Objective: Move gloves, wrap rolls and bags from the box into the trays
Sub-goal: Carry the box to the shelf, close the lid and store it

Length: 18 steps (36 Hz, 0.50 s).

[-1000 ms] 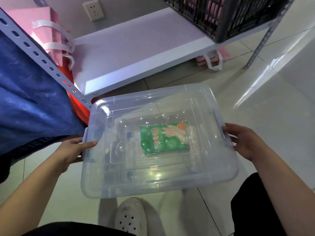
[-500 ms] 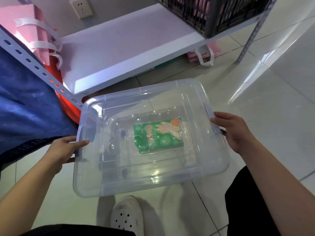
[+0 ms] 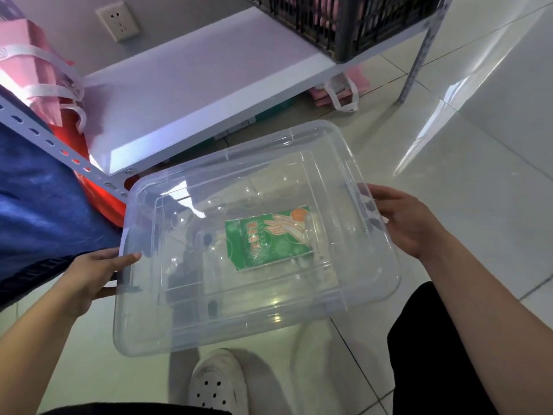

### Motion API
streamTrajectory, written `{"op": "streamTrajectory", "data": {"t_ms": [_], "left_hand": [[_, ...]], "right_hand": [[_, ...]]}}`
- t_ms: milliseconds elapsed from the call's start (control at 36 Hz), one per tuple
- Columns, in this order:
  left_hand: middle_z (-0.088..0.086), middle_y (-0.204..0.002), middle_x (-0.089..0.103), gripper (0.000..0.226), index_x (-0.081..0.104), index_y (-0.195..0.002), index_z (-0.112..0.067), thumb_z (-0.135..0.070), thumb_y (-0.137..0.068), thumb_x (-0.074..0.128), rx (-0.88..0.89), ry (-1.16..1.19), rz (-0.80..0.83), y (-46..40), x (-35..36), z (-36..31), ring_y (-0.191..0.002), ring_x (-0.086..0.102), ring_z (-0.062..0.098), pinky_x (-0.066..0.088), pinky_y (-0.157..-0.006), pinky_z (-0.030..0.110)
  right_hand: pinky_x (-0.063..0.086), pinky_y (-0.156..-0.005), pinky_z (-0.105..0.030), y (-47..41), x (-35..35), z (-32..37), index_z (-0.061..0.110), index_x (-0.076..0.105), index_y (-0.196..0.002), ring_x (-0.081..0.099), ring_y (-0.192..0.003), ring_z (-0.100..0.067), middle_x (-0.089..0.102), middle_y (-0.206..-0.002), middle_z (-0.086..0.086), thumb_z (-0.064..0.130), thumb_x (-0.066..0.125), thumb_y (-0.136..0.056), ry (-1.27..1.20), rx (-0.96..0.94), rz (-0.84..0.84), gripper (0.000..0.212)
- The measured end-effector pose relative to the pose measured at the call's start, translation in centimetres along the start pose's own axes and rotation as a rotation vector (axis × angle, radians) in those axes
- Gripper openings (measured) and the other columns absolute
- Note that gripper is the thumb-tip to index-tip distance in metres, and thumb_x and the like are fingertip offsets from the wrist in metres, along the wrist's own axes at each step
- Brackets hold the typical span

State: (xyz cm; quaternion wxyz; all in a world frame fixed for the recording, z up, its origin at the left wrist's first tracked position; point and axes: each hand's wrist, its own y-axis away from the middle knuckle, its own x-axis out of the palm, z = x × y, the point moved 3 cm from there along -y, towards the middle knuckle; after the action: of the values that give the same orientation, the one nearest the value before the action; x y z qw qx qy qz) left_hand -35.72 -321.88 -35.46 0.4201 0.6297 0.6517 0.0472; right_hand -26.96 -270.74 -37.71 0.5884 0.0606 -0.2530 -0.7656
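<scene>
The floor [image 3: 449,223] is pale glossy tile with thin dark joints, and a bright streak of light [image 3: 425,136] lies across it at the right. A low white shelf [image 3: 191,85] on perforated metal posts [image 3: 414,55] stands against a grey wall with a white socket [image 3: 118,20], carrying a dark slatted crate [image 3: 344,22]. Pink bags [image 3: 338,88] lie beneath it, and blue cloth [image 3: 39,205] fills the left.

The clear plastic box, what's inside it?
Inside the clear box only a green pack of gloves shows, lying flat on the bottom. Glare blurs the corners, so smaller items could go unseen.
</scene>
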Motion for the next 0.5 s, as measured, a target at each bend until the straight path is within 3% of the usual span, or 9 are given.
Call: {"op": "streamTrajectory", "data": {"t_ms": [139, 278, 417, 500], "left_hand": [[0.015, -0.107, 0.072, 0.034, 0.069, -0.116, -0.009, -0.015, -0.083, 0.074, -0.002, -0.001, -0.008, -0.1, -0.1, 0.0, -0.097, 0.067, 0.037, 0.062, -0.059, 0.038], [0.015, -0.107, 0.072, 0.035, 0.069, -0.116, -0.010, -0.015, -0.082, 0.075, -0.011, 0.003, -0.014, -0.1, -0.1, 0.0, -0.097, 0.067, 0.038, 0.059, -0.073, 0.045], [0.016, -0.108, 0.072, 0.037, 0.070, -0.116, -0.010, -0.015, -0.080, 0.077, -0.019, -0.010, -0.043, -0.1, 0.0, 0.0, -0.102, 0.066, 0.041, 0.058, -0.079, 0.049], [0.018, -0.107, 0.071, 0.039, 0.068, -0.118, -0.008, -0.015, -0.080, 0.077, -0.022, -0.009, -0.053, 0.1, 0.3, -0.1, -0.099, 0.066, 0.041, 0.061, -0.067, 0.044]], "right_hand": [[0.043, -0.102, -0.044, 0.0, -0.6, -0.4, 0.036, 0.071, -0.115, 0.059, -0.104, -0.023, 0.069, -0.105, -0.014, 0.017, 0.076, -0.069, 0.216, -0.056, -0.056, 0.050], [0.047, -0.100, -0.042, -0.5, -1.6, -0.9, 0.047, 0.059, -0.127, 0.061, -0.114, -0.019, 0.053, -0.135, 0.003, 0.013, 0.077, -0.076, 0.301, -0.066, -0.077, 0.064], [0.046, -0.084, -0.030, -0.9, -2.4, -0.9, 0.034, 0.068, -0.118, 0.062, -0.104, -0.018, 0.064, -0.120, 0.001, 0.002, 0.069, -0.080, 0.285, -0.126, -0.256, 0.050], [0.049, -0.088, -0.038, -0.9, -2.9, -0.8, 0.028, 0.068, -0.115, 0.064, -0.098, -0.020, 0.067, -0.112, 0.000, 0.014, 0.066, -0.088, 0.154, -0.054, -0.335, 0.031]]}}
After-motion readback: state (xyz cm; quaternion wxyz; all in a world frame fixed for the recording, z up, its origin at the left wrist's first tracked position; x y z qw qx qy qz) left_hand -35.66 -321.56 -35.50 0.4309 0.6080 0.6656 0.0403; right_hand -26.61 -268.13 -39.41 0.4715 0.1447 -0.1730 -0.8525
